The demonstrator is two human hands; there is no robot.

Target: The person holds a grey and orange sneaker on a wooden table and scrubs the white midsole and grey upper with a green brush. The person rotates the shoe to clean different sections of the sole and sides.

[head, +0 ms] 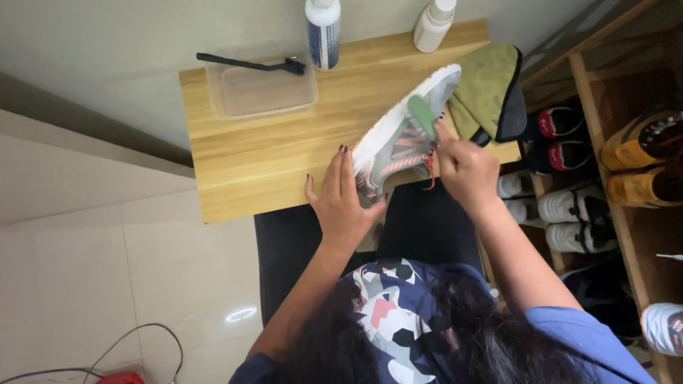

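Grey sneaker w/ white sole, tilted on its side at the front edge of a wooden table. Heel end is gripped by the left hand, fingers spread. A green brush is clasped in the closed right hand, bristles set against the upper. Green cloth lies just beside the toe.

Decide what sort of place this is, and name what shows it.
Probably a home entryway or shoe-cleaning corner: a wooden shoe rack full of shoes, a small wooden table on a tiled floor, and cleaning bottles.
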